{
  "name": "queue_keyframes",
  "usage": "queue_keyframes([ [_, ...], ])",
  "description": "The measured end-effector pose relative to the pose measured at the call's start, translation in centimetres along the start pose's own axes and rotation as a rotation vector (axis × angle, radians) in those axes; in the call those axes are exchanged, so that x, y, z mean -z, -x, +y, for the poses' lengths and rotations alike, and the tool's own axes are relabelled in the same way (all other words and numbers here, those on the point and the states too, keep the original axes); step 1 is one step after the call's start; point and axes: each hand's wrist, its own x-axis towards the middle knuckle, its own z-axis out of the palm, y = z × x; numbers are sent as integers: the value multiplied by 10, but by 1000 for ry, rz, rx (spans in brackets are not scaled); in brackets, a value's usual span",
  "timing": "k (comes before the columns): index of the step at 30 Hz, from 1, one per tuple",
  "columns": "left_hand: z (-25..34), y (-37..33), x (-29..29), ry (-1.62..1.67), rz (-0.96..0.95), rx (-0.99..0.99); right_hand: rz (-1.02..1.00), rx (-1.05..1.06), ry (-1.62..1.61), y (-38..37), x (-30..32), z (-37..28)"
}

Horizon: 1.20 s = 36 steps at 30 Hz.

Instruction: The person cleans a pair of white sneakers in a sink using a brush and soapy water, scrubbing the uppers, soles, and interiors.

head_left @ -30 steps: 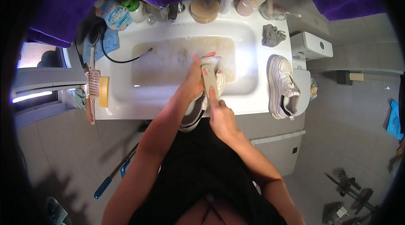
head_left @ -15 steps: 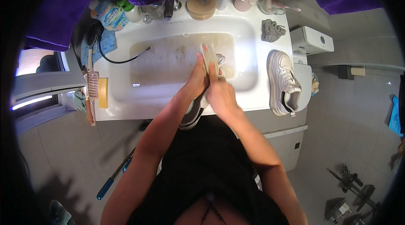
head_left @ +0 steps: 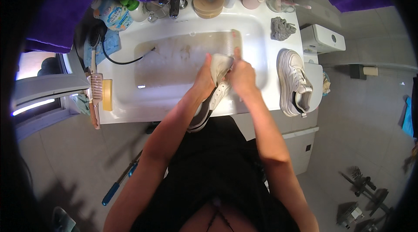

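My left hand (head_left: 203, 80) is closed around a white sneaker (head_left: 222, 64), holding it over the near side of the basin with its toe pointing away from me. The shoe's dark-lined opening and heel hang over the sink's front edge, close to my body. On the shoe's right, my right hand (head_left: 243, 77) grips a pale, long brush (head_left: 234, 40) with a small red mark near its far end. The brush's near part is covered by my fingers. Beneath both hands lies cloudy brownish water (head_left: 170, 66) in the white sink (head_left: 254, 58).
A second white sneaker (head_left: 295, 82) rests on the right counter, below a grey mesh scrubber (head_left: 282, 28). On the left edge lie a yellow bar-shaped block (head_left: 107, 95) and a pink hairbrush (head_left: 96, 88). Bottles and a round beige container (head_left: 208, 5) line the back near the faucet (head_left: 174, 8).
My right hand has moved right with the brush, from across the shoe's toe to beside it. The toe is now uncovered. My left hand keeps hold of the sneaker.
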Motion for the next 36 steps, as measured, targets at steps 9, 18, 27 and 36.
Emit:
queue_keyframes([
  [9,9,5,-9,77,146,-4,-22,66,-73,83,10,-38],
  [18,4,10,-8,50,162,-75,-39,32,-71,66,-15,-39],
  [27,-3,7,-2,27,82,83,68,-32,-176,9,3,8],
  [36,12,17,-17,58,-46,207,-109,133,-76,101,7,-23],
])
